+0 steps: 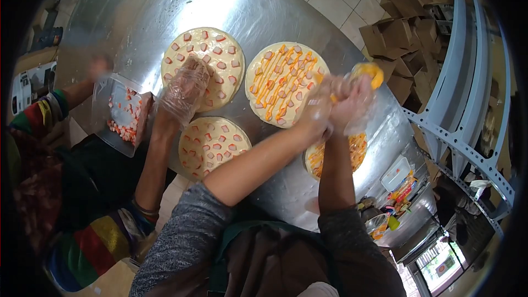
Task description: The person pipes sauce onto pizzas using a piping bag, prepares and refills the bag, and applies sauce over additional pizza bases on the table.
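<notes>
Both my hands are together above the right edge of a round dough base [264, 99] striped with orange sauce and dotted with pink-and-white pieces. My right hand [355, 102] is closed around a clear plastic piping bag of orange-yellow sauce [375, 72], whose filled end bulges out above the fingers. Pressed against it, my left hand [319, 113] is closed at the bag's lower part, slightly blurred by motion. Under my right forearm lies a second sauced base [357, 151], partly hidden. Two bases without sauce, an upper one [234, 80] and a lower one [214, 157], lie to the left.
At left, a co-worker's gloved hand [190, 85] is over the upper unsauced base. Beside it is a clear tub of chopped pieces [118, 138], near the co-worker's other hand [100, 67]. The metal table [137, 16] borders grey shelving [456, 66], cardboard boxes [396, 38] and packets [404, 190].
</notes>
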`<state>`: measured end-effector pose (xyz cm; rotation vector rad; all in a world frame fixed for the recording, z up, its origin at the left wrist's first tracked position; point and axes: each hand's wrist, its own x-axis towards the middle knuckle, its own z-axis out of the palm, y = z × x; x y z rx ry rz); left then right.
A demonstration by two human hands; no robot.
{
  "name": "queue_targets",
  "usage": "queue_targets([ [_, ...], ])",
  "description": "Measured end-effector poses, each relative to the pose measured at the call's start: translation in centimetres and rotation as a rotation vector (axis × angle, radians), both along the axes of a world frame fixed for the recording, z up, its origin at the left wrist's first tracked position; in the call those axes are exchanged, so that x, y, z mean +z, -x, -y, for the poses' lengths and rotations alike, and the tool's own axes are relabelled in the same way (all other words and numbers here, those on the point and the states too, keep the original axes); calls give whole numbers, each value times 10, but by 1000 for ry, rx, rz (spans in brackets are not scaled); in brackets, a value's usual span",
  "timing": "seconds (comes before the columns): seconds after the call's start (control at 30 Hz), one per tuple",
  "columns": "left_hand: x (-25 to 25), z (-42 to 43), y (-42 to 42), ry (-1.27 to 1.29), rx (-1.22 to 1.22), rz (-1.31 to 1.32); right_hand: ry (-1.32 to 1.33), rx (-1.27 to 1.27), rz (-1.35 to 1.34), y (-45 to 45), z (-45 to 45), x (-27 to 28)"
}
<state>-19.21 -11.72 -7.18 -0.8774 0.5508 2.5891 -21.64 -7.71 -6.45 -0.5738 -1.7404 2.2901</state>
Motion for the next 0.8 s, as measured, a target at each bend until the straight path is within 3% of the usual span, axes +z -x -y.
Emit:
queue_targets([
  [0.07,-11,0,-44,-79,24,135,83,63,24,-38,-1,-4],
  [0.2,-27,-21,-112,701,-131,114,331,113,99,-92,1,2],
  [0.27,-26,-19,-109,558,-114,83,364,48,115,-75,6,14],
  [0.33,-17,-5,-56,-121,6,20,293,8,84,-39,9,19],
  [0.4,-10,-9,-13,-251,24,-38,149,10,33,-11,2,11],
  [0.5,-9,-18,19,-86,22,64,-107,58,-9,13,-7,6],
  [0.57,-56,-32,-23,60,-37,-65,-37,53,20,3,-5,9],
  [0.63,-38,-23,-60,240,-120,-137,225,109,-14,-44,-12,-7],
  [0.67,-5,-6,-73,349,-172,-144,281,152,-34,-57,-15,-10],
  [0.77,1,-7,-104,-281,214,380,318,169,-9,-77,-22,-14],
  [0.8,2,-4,-100,102,-39,204,309,158,13,-79,-23,-14],
])
